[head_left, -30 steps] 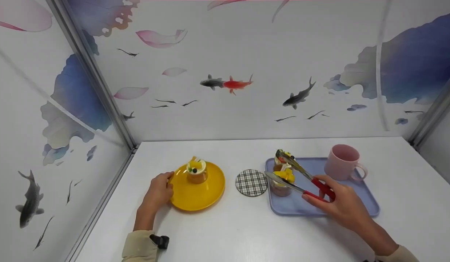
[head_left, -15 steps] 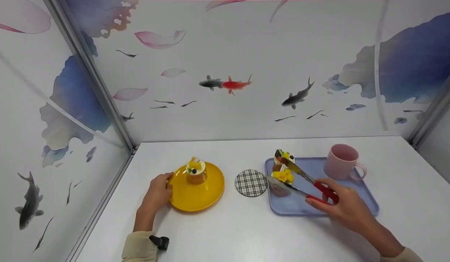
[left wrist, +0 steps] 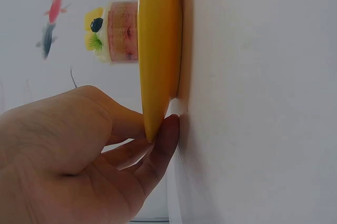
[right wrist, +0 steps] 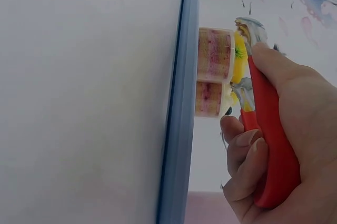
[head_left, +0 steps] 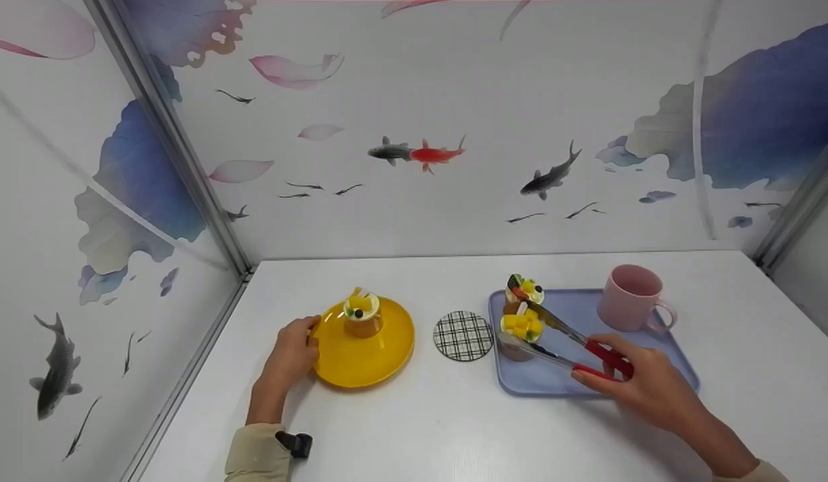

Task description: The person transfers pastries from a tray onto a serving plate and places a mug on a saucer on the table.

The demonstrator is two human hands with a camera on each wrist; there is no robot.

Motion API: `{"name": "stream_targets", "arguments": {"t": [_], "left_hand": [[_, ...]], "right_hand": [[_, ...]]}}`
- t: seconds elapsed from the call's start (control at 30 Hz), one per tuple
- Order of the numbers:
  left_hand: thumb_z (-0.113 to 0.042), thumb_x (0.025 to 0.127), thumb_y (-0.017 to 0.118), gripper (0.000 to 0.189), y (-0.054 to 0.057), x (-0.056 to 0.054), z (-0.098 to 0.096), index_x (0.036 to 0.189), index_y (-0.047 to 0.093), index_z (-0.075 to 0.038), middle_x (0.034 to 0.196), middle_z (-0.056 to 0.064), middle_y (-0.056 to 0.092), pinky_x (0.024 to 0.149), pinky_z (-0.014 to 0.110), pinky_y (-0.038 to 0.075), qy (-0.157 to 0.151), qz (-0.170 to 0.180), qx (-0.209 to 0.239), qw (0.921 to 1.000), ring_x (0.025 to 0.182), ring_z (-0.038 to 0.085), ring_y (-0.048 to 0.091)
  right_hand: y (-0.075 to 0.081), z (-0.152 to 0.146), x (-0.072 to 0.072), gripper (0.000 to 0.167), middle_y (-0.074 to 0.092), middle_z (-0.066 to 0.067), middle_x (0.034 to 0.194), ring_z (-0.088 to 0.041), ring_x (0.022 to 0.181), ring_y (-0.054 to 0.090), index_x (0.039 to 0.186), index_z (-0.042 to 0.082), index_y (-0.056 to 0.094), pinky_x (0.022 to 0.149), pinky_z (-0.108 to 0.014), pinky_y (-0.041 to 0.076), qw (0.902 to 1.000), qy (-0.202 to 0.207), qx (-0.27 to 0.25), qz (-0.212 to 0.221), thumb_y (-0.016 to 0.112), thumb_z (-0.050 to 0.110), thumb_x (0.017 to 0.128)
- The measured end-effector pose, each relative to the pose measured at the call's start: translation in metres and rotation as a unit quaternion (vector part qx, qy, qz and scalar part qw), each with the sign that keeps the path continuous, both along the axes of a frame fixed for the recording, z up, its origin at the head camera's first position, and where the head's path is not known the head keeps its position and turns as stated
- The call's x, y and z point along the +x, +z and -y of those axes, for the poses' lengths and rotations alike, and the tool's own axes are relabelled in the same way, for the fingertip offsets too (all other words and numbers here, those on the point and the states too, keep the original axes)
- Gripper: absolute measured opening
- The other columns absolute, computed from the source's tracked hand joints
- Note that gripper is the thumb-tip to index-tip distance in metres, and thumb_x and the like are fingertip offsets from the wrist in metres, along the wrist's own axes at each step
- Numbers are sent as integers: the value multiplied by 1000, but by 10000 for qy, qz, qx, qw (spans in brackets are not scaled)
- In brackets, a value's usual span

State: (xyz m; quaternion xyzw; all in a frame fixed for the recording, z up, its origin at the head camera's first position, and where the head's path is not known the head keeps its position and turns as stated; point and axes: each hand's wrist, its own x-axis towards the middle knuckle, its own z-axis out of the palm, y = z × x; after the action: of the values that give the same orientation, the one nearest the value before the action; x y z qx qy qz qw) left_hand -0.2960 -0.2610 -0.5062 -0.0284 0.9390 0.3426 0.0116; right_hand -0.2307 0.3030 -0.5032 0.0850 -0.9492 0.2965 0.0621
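My left hand (head_left: 293,355) pinches the left rim of a yellow plate (head_left: 367,365); in the left wrist view the thumb and fingers (left wrist: 163,145) lie on either side of its edge. A small layered dessert cup (head_left: 363,321) topped with fruit stands on that plate. In my right hand (head_left: 648,385) are red-handled metal tongs (head_left: 574,345), their arms spread apart. The tong tips are around the top of the nearer dessert cup (head_left: 519,338) on the blue tray (head_left: 561,385); whether they touch it I cannot tell. Behind it stands another fruit-topped dessert cup (head_left: 525,289), partly hidden.
A pink mug (head_left: 629,301) stands at the back right of the tray. Between plate and tray lies a round checked coaster (head_left: 463,337), close to the tray's left edge. Printed wall panels (head_left: 414,221) enclose the white table (head_left: 414,428) at the back and sides.
The right hand and tongs have shifted slightly right and toward the front, and the tong tips have drawn closer around the nearer dessert cup. The left hand and plate look unmoved.
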Motion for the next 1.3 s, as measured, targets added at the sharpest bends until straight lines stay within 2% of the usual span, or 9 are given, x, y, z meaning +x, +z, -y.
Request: {"name": "stream_targets", "arguments": {"t": [0.47, 0.57, 0.8, 1.07, 1.3], "left_hand": [[2, 107, 55, 53, -1, -1, -1, 160, 47, 3, 158, 25, 55, 127, 57, 42, 78, 72, 6, 9999, 147, 40, 54], [2, 107, 55, 53, -1, -1, -1, 160, 47, 3, 157, 25, 56, 127, 57, 43, 68, 68, 6, 10000, 146, 40, 55], [3, 106, 55, 50, 0, 0, 0, 156, 51, 6, 153, 27, 60, 125, 58, 46, -34, -206, -146, 9997, 144, 42, 57], [4, 107, 55, 52, 0, 0, -1, 158, 48, 6, 157, 27, 56, 127, 58, 43, 30, -55, -131, 9999, 147, 42, 55], [5, 106, 55, 51, -1, -1, -1, 157, 49, 7, 156, 28, 56, 127, 58, 43, -8, -158, -131, 9998, 148, 44, 54]], "right_hand": [[-1, -10, -2, 72, 68, 2, 89, -18, 80, 56, 137, 16, 70, 58, -18, 50, 9999, 67, 126, 26, 86, 63, 85], [-2, -12, -3, 71, 67, 3, 89, -18, 80, 56, 136, 16, 71, 59, -18, 50, 9997, 108, 187, 131, 86, 63, 84], [-2, -11, -6, 71, 62, 3, 84, -18, 81, 54, 137, 14, 70, 58, -18, 46, 9986, 216, 270, 391, 86, 60, 86], [-3, -6, -10, 79, 65, 2, 90, -18, 83, 56, 139, 11, 69, 58, -20, 46, 9970, 228, 313, 672, 84, 66, 85], [-5, 1, -16, 82, 62, 1, 88, -18, 84, 56, 139, 9, 69, 58, -21, 43, 9960, 244, 363, 774, 83, 69, 84]]}}
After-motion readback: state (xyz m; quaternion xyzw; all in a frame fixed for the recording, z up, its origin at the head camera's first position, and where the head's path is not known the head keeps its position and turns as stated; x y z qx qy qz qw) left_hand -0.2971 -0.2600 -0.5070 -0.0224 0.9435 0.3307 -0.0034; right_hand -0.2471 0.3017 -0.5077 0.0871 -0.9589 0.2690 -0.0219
